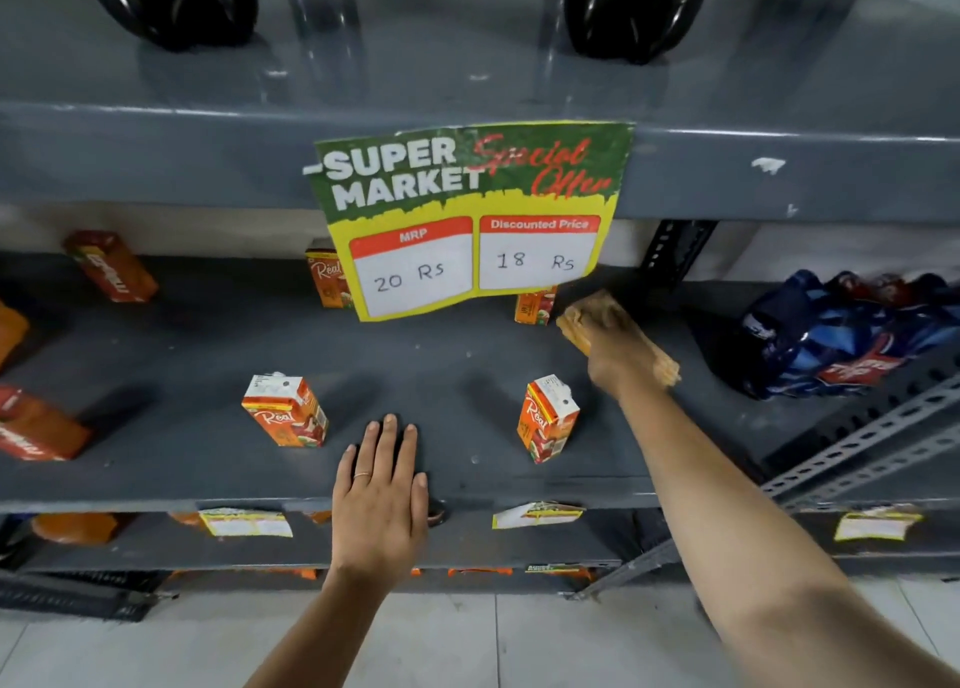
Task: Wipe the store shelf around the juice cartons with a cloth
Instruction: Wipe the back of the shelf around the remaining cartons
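Observation:
The grey metal shelf point(208, 459) carries several small orange juice cartons. Two stand near the front: one point(285, 411) on the left and one point(546, 418) on the right. Two more stand at the back, half hidden by a hanging sign: one point(326, 278) and one point(534, 307). My right hand point(618, 357) presses a folded orange cloth point(582, 326) onto the shelf behind and to the right of the front right carton; the hand and cloth are blurred. My left hand point(380, 485) lies flat, fingers together, on the shelf's front edge between the two front cartons.
A yellow-green "Super Market" price sign point(467, 220) hangs from the shelf above. More orange cartons point(111, 266) lie at the far left. A blue pack of bottles point(852, 331) sits at the right beside slotted metal braces point(857, 443). Black glossy objects point(634, 7) stand on the upper shelf.

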Available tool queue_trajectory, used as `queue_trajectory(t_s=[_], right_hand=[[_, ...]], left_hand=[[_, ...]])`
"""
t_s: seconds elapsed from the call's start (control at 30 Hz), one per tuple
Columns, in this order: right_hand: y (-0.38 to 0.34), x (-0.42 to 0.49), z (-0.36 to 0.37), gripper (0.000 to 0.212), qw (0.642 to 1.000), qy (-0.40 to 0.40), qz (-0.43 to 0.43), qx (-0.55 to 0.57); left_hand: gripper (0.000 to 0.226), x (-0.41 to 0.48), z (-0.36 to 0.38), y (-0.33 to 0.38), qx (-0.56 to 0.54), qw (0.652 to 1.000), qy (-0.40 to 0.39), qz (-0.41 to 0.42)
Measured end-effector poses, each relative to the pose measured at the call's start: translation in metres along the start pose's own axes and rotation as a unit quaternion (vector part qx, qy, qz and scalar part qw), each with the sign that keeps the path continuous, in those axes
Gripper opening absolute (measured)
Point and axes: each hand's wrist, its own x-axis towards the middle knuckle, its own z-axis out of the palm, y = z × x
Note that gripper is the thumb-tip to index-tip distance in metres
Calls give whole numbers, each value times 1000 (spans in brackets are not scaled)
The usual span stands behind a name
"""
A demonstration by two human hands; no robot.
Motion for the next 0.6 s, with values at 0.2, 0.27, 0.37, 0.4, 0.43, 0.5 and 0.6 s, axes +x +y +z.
queue_trajectory(t_s=[0.2,0.27,0.37,0.4,0.43,0.5,0.6], right_hand=[[30,-144,35,83,998,14,-13,-54],[50,-197,46,83,998,17,-11,-61],[75,-248,33,52,996,-55,50,50],[80,-252,19,37,990,-87,69,84],[84,-250,5,31,984,-109,87,107],[90,-232,-23,31,982,-59,112,144],[82,-185,-64,31,978,113,76,156]], left_hand=[[57,0,3,-3,0,1000,-4,0],[57,0,3,-3,-2,1000,-5,2],[57,0,4,-3,-1,1000,-5,1],[57,0,3,-3,1,1000,-7,0],[57,0,3,-3,3,1000,-10,-1],[58,0,3,-3,7,1000,-11,-3],[59,0,3,-3,10,1000,-15,-3]])
